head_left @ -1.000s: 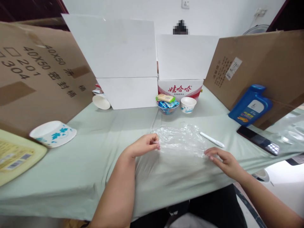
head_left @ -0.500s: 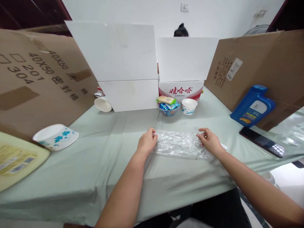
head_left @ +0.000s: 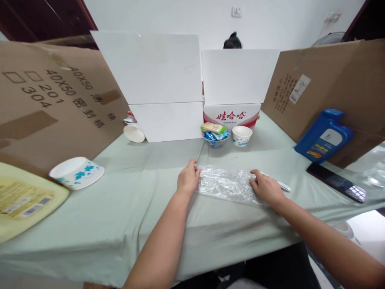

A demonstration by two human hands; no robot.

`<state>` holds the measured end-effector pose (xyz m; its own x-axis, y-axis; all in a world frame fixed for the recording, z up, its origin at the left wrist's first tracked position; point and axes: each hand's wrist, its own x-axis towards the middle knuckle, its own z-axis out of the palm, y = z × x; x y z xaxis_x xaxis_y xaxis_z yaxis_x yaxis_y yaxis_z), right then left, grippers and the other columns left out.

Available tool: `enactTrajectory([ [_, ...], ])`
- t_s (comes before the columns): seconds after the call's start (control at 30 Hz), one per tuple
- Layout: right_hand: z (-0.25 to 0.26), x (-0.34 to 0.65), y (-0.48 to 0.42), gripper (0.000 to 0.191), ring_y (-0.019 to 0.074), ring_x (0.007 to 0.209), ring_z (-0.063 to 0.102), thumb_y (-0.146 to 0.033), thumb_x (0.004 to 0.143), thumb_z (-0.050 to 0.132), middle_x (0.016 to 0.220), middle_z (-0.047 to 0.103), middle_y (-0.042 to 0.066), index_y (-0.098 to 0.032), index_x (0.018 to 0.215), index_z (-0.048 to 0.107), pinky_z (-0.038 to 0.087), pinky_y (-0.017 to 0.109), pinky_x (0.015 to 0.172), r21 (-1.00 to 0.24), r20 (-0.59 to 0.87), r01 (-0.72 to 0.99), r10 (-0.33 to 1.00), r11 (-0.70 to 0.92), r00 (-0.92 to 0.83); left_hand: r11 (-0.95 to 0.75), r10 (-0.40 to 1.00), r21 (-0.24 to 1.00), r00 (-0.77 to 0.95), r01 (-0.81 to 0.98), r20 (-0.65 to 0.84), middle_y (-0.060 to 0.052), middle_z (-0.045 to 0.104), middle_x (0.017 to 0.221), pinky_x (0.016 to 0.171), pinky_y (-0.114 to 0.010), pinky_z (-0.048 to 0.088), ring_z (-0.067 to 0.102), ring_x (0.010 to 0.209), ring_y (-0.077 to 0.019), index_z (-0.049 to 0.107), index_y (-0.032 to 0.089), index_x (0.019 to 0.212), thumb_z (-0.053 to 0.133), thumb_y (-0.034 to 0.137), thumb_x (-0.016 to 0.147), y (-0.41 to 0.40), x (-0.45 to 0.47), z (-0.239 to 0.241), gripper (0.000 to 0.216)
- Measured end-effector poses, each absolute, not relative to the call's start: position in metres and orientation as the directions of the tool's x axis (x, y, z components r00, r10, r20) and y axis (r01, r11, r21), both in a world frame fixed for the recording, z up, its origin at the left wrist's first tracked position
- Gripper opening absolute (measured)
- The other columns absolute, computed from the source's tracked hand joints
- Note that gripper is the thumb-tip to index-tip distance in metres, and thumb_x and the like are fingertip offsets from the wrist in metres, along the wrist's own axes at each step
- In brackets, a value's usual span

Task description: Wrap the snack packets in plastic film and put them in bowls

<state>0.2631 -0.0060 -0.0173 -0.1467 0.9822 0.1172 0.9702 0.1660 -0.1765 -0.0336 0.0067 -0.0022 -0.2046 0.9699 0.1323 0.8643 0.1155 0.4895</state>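
A crinkled clear plastic bag point(head_left: 225, 184) lies stretched out on the cloth-covered table between my hands. My left hand point(head_left: 188, 177) pinches its left end, with the fingertips curled over the edge. At the right end my right hand point(head_left: 266, 188) is closed on the plastic with thumb and forefinger; its other fingers are partly hidden. Just past the right hand, a slim white object point(head_left: 284, 186) sticks out, its kind partly covered by the hand.
Behind stand a clear bowl point(head_left: 217, 143) of wrapped snacks, a paper bowl point(head_left: 241, 136) and white boxes point(head_left: 168, 120). At right are a blue bottle point(head_left: 323, 136) and a phone point(head_left: 337, 182). A tipped paper bowl point(head_left: 76, 173) and yellow jug point(head_left: 27, 200) sit left.
The view has shifted slightly. My right hand has turned flatter over the bag's right end, its raised fingers lowered, and more of the slim white object shows beyond it. The left hand keeps its hold.
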Motion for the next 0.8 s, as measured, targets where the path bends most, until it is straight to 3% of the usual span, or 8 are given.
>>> enactTrajectory([
  [0.13,-0.017,0.261,-0.008,0.034,0.0258,0.093,0.067,-0.028,0.094,0.044,0.100,0.072,0.009,-0.016,0.125,0.051,0.044,0.032,0.072,-0.124,0.100,0.979,0.984,0.162,-0.151,0.128,0.942,0.500,-0.263,0.857,0.209,-0.006,0.065,0.108,0.076,-0.030,0.046,0.064,0.093,-0.0214,0.051,0.022,0.119,0.057,0.016,0.085,0.007,-0.038,-0.005,0.035],
  [0.23,-0.017,0.259,-0.009,0.034,0.0261,0.095,0.067,-0.029,0.094,0.044,0.106,0.071,0.010,-0.016,0.125,0.051,0.044,0.032,0.072,-0.100,0.099,0.982,0.984,0.159,-0.149,0.058,0.903,0.468,-0.247,0.882,0.352,-0.011,0.060,0.113,0.083,-0.032,0.045,0.060,0.101,-0.0233,0.057,0.018,0.108,0.054,0.018,0.087,0.003,-0.036,-0.005,0.021],
  [0.3,-0.017,0.257,-0.008,0.035,0.0259,0.095,0.067,-0.029,0.094,0.043,0.109,0.070,0.010,-0.016,0.125,0.051,0.045,0.032,0.073,-0.090,0.097,0.983,0.984,0.161,-0.152,-0.161,0.930,0.419,-0.005,0.894,0.367,-0.008,0.063,0.099,0.081,-0.032,0.046,0.061,0.092,-0.0213,0.061,0.019,0.093,0.052,0.020,0.088,0.001,-0.031,-0.005,0.010],
  [0.37,-0.018,0.257,-0.008,0.035,0.0255,0.096,0.067,-0.029,0.094,0.043,0.111,0.069,0.010,-0.015,0.126,0.051,0.045,0.032,0.073,-0.083,0.099,0.983,0.983,0.165,-0.157,-0.397,0.912,0.396,0.305,0.828,0.276,-0.002,0.065,0.084,0.077,-0.028,0.047,0.061,0.082,-0.0176,0.064,0.020,0.080,0.060,0.021,0.084,-0.001,-0.026,-0.006,0.006],
  [0.43,-0.019,0.257,-0.007,0.035,0.0251,0.096,0.066,-0.029,0.094,0.043,0.111,0.069,0.010,-0.016,0.126,0.050,0.044,0.032,0.073,-0.080,0.099,0.983,0.982,0.166,-0.158,-0.511,0.859,0.401,0.471,0.760,0.201,0.001,0.066,0.082,0.079,-0.025,0.047,0.061,0.084,-0.0163,0.066,0.022,0.075,0.069,0.020,0.076,-0.002,-0.023,-0.007,0.004],
  [0.53,-0.020,0.263,-0.005,0.036,0.0247,0.093,0.066,-0.028,0.094,0.044,0.108,0.069,0.010,-0.016,0.127,0.050,0.044,0.032,0.072,-0.075,0.102,0.986,0.985,0.151,-0.143,-0.517,0.854,0.386,0.495,0.765,0.162,-0.003,0.066,0.108,0.098,-0.033,0.043,0.056,0.110,-0.0224,0.070,0.024,0.089,0.073,0.024,0.073,-0.002,-0.023,-0.009,0.017],
  [0.67,-0.012,0.267,-0.005,0.033,0.0283,0.097,0.061,-0.025,0.090,0.049,0.109,0.066,0.014,-0.013,0.120,0.057,0.044,0.036,0.079,-0.019,0.302,0.982,0.937,0.188,-0.174,-0.408,0.903,0.366,0.428,0.836,0.031,-0.007,0.042,0.147,0.114,-0.050,0.023,0.027,0.141,-0.0310,0.059,0.026,0.123,0.070,0.033,0.075,-0.003,-0.026,-0.007,0.050],
  [0.8,-0.007,0.252,-0.013,0.030,0.0287,0.109,0.055,-0.030,0.093,0.046,0.114,0.063,0.015,-0.015,0.113,0.063,0.040,0.042,0.092,0.005,0.483,0.863,0.754,0.506,-0.445,-0.388,0.902,0.334,0.429,0.859,-0.055,-0.007,0.028,0.156,0.116,-0.054,0.011,0.015,0.146,-0.0302,0.046,0.027,0.137,0.066,0.037,0.076,-0.006,-0.025,-0.004,0.065],
])
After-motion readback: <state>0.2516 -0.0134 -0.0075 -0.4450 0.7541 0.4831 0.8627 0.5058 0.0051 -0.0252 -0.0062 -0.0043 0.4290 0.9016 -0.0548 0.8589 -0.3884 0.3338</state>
